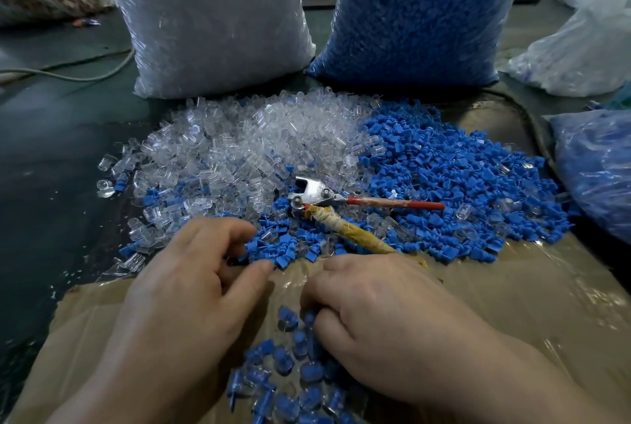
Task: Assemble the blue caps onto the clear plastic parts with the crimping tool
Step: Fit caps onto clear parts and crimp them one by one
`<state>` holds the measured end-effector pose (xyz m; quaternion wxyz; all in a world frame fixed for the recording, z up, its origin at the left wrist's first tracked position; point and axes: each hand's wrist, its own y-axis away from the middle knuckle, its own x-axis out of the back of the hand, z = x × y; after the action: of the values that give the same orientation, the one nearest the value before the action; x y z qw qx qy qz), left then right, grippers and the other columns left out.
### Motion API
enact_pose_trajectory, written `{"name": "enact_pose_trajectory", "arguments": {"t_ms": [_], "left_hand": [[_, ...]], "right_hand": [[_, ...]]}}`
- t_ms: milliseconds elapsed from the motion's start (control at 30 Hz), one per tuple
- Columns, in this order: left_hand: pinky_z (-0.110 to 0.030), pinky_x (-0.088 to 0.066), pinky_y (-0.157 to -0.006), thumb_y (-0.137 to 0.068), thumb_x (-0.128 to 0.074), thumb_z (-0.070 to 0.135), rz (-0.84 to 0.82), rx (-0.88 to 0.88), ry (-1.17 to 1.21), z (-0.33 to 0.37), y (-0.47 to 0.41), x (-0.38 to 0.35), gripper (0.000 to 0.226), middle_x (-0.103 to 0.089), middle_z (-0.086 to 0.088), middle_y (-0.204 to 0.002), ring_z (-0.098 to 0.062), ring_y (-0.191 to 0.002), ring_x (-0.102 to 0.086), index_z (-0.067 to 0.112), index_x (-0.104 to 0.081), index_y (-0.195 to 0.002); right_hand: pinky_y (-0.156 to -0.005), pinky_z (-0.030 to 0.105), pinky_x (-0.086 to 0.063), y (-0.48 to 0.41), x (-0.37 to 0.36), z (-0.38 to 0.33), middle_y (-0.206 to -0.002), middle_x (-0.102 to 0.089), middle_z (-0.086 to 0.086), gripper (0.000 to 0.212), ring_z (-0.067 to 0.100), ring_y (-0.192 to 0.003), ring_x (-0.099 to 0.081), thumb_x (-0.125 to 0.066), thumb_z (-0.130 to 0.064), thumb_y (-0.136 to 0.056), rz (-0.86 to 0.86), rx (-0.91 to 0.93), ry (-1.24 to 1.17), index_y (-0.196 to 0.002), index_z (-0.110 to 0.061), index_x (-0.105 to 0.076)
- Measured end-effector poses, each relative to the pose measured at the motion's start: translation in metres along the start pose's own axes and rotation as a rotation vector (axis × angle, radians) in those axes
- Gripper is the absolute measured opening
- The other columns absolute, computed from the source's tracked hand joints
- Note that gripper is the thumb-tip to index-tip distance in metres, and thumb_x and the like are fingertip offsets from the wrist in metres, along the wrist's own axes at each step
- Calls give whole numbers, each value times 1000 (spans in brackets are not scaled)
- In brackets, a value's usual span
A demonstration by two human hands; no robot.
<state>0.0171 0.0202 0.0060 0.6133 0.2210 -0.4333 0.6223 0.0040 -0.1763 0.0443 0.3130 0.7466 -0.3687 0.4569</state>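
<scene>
Blue caps (444,177): 1 loose heap, right of centre, spread over a brown cardboard sheet (512,304).
Clear plastic parts (246,143): 1 loose heap, left of the caps and touching them; the 2 mix along the near edge.
Crimping tool (317,198): lies on the heaps where they meet, metal head to the left, red handle pointing right, yellow-wrapped handle running near-right. No hand on it.
Left hand (191,287): at the near edge of the caps, fingers (218,229) curled; whether they hold a cap, I cannot tell.
Right hand (382,314): fingers (327,273) bent down over the capped pieces (293,365); tips hidden, hold unclear.
Far side: 2 upright bags, clear bag (211,13) left, blue bag (420,13) right.
</scene>
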Motion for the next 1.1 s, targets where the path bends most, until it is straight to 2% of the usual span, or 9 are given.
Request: {"name": "enact_pose_trajectory", "arguments": {"t_ms": [100,200,300,500,633,733,867,1000,1100], "left_hand": [[-29,-46,-70,-75,-40,77,-85,41,-167,2,-3,-4,67,-43,23,-105,1,-84,-54,45,-50,-132],[-33,-48,-78,-76,-26,80,-146,36,-310,8,-5,-8,80,-45,14,-110,-10,-95,-54,39,-50,-141],[-32,-46,-76,-83,-41,69,-161,-4,-327,10,-7,-9,63,-53,9,-103,-16,-94,-57,34,-64,-130],[-16,-36,-76,-85,-61,41,-178,-57,-120,13,-6,-8,36,-54,17,-104,-5,-93,-53,34,-68,-120],[-8,-35,-80,-86,-70,30,-198,-77,-44,10,-7,-9,26,-53,23,-108,1,-98,-52,36,-69,-112],[-8,-34,-87,-84,-71,27,-209,-91,-10,7,-7,-10,35,-54,29,-112,6,-109,-49,41,-62,-115],[-3,-36,-80,-82,-72,26,-187,-86,43,8,-5,-12,48,-44,42,-122,18,-115,-41,51,-52,-117],[-6,-37,-74,-80,-77,22,-134,-63,74,8,-4,-16,46,-47,42,-118,21,-108,-46,51,-55,-109],[-5,-38,-71,-80,-78,21,-97,-42,84,7,-3,-18,41,-57,35,-105,16,-105,-51,47,-60,-106]], "right_hand": [[-72,34,-40,-1,-1,3,-85,-48,-12,22,6,-77,-46,-34,-37,-97,-9,2,20,-91,-29,-54],[-63,32,-37,-4,-6,3,-80,-44,-13,15,3,-70,-41,-30,-41,-96,65,-22,67,-86,-34,-39],[-56,34,-35,-10,-14,7,-88,-47,-12,27,16,-72,-49,-23,-52,-93,256,-95,155,-103,-35,-41],[-52,32,-35,-20,-23,11,-99,-53,-8,47,18,-75,-56,-27,-65,-92,319,-79,254,-123,-33,-42],[-54,32,-34,-18,-21,13,-95,-49,-9,39,19,-80,-57,-27,-61,-93,305,-51,206,-116,-33,-42],[-57,33,-36,-18,-20,14,-99,-51,-9,38,18,-82,-57,-36,-60,-93,313,-54,158,-120,-33,-41],[-53,31,-28,-20,-22,15,-95,-47,-8,40,18,-77,-51,-40,-59,-94,318,-64,182,-123,-32,-44],[-44,26,-13,-21,-22,14,-79,-33,-8,31,16,-62,-34,-43,-56,-95,299,-58,232,-104,-28,-54],[-44,24,-12,-19,-22,14,-76,-36,-8,29,15,-60,-34,-44,-52,-95,308,-63,243,-92,-27,-56]]}}
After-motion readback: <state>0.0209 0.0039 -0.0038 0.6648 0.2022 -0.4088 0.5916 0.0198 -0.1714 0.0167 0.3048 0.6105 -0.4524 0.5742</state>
